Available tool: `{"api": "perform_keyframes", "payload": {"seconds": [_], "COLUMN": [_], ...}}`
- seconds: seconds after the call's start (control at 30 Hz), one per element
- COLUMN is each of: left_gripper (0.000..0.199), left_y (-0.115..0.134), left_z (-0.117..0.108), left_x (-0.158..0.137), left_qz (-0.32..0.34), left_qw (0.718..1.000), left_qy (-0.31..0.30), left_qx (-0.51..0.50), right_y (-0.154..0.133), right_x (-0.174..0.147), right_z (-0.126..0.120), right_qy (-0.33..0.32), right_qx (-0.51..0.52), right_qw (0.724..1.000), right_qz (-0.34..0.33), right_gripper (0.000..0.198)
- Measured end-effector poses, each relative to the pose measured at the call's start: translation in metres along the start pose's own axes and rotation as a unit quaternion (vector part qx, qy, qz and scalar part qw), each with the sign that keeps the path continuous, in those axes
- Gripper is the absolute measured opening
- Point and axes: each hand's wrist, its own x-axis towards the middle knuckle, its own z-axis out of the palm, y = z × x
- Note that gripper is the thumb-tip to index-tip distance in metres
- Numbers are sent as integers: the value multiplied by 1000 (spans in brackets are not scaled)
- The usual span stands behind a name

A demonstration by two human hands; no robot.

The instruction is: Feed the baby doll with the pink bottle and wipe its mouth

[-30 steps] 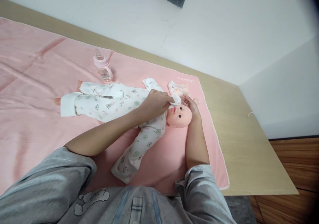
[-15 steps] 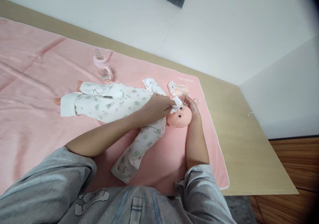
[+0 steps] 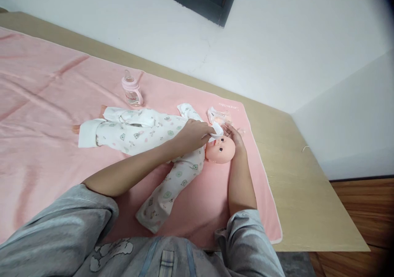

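Note:
A baby doll [image 3: 223, 150] in a white patterned suit [image 3: 160, 125] lies on its back, head to the right. My left hand [image 3: 194, 135] reaches across its chest, closed on a white wipe [image 3: 217, 131] that is at the doll's face, by the mouth. Whether the wipe touches the skin I cannot tell. On the far side of the head rests my right hand [image 3: 234, 136], fingers extended and apart, its wrist close against the doll's head. A crumpled clear plastic packet [image 3: 219, 116] lies just beyond that hand.
A pink baby bottle [image 3: 133, 90] with a handle stands upright beyond the doll's legs. Under everything spreads a pink blanket [image 3: 55, 178] on a wooden board [image 3: 295, 186]. A white wall [image 3: 264, 43] rises behind, with a dark frame [image 3: 200, 0] on it.
The camera view has shifted slightly, so everything sits a little lower. My left hand with the wipe has moved slightly off the doll's face toward its mouth, showing more of the face.

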Motion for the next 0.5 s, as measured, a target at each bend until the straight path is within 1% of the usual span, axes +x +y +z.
{"api": "perform_keyframes", "payload": {"seconds": [0.1,0.17,0.23,0.27,0.3,0.37,0.43,0.5], "left_gripper": [34,36,37,37,37,36,35,34], "left_y": [-4,-7,-11,-13,-15,-20,-25,-29], "left_z": [-11,-21,-31,-36,-41,-49,-54,-57], "left_x": [0,-1,-2,-2,-3,-4,-5,-6], "left_qz": [1,7,2,-4,-13,-27,-29,-22], "left_qw": [999,997,996,995,995,994,994,995], "left_qy": [29,52,74,84,92,102,103,101], "left_qx": [-44,-60,-55,-47,-39,-23,-12,-4], "right_y": [-4,-15,-34,-45,-56,-75,-83,-82], "right_x": [-5,-13,-30,-42,-56,-88,-116,-134], "right_z": [4,12,27,38,51,78,105,125], "right_qy": [-12,-26,-55,-82,-113,-171,-215,-222], "right_qx": [-14,-30,-64,-94,-128,-209,-297,-340], "right_qw": [1000,998,992,984,971,932,893,873], "right_qz": [-14,-39,-90,-124,-168,-242,-262,-271], "right_gripper": [19,23,21,18,15,10,2,8]}}
